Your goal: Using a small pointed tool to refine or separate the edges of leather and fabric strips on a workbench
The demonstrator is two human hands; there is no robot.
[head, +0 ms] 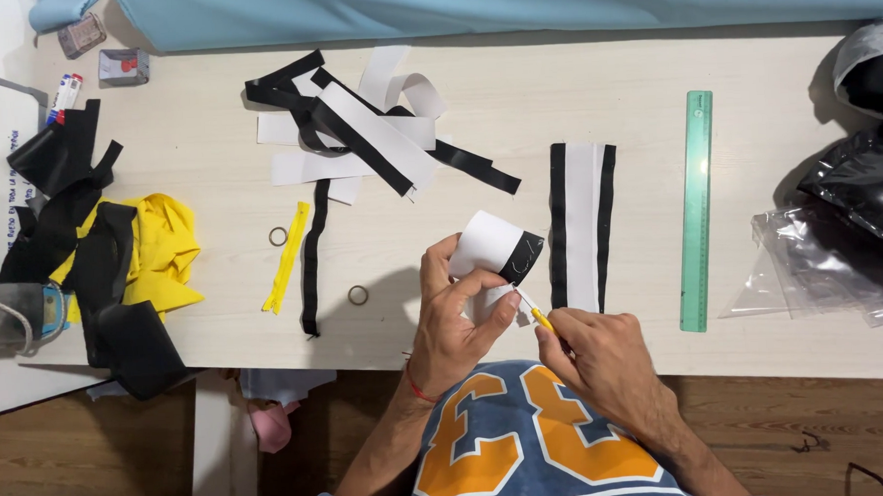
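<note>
The left hand [456,321] grips a folded strip of white fabric [485,244] with a black end [522,258], thumb on the near face and fingers curled behind it, holding it just above the near edge of the pale table [592,76]; the right hand [602,358] is pinched shut on a small yellow-handled tool [539,316], perhaps a seam ripper or marker, its tip touching the strip's lower edge. The strip looks light and limp, likely to bend or slip, so a hold close to the worked spot seems wisest, as the left hand has it.

Just right of the hands lies a flat white band edged in black [583,223]; further right, a green ruler [697,210] lies lengthwise, then clear and black plastic bags [842,234]. To the left lie two small rings [358,296], a yellow zipper piece [287,258] and a narrow black strip [311,272]; beyond them, a heap of black and white strips [359,133]; at the far left, yellow cloth [163,248] under black scraps [63,183].
</note>
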